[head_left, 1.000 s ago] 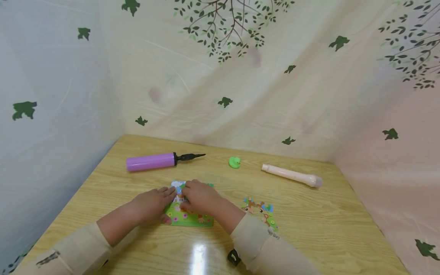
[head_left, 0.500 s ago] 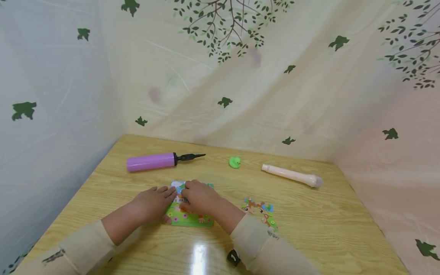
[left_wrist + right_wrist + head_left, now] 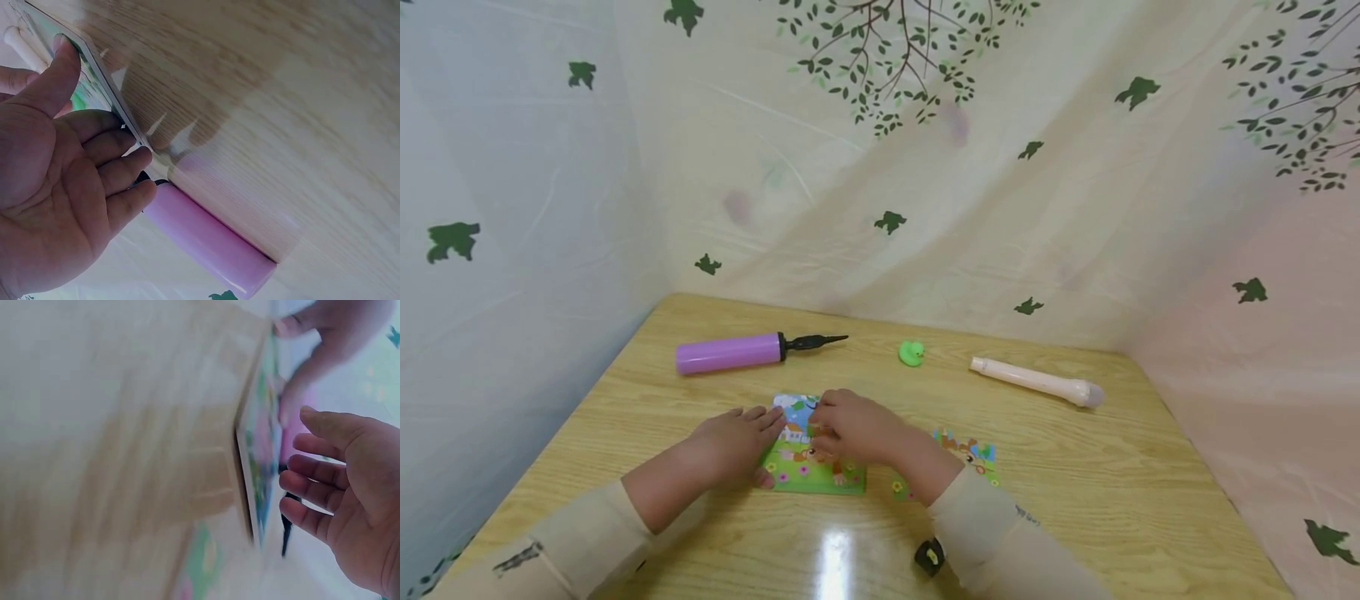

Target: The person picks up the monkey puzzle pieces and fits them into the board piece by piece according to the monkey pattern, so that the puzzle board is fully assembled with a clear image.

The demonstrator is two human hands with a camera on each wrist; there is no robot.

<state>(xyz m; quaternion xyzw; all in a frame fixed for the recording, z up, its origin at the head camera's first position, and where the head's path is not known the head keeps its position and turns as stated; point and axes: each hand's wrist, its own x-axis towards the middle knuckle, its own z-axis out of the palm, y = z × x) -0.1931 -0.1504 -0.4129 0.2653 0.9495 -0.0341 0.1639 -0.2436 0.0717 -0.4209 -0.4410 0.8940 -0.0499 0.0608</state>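
A flat picture puzzle (image 3: 801, 477) with a monkey, a house and flowers lies on the wooden table. My left hand (image 3: 733, 446) rests at its left edge with fingers extended; in the left wrist view the thumb (image 3: 59, 69) touches the board's rim. Over the puzzle's right half hovers my right hand (image 3: 861, 429), its fingers loosely bent and holding nothing in the right wrist view. That hand covers the upper right of the picture. To the right, partly behind my right forearm, lie puzzle pieces (image 3: 985, 454) with another part of a monkey picture.
Along the back lie a purple balloon pump (image 3: 730, 353) with a black nozzle, a small green toy duck (image 3: 912, 353) and a pale pink microphone-shaped stick (image 3: 1033, 381). A small black object (image 3: 929, 557) shows beside my right sleeve. A printed cloth hangs behind the table.
My right hand has shifted to the right and lifted off the puzzle, uncovering more of the monkey. The left hand stays at the left edge.
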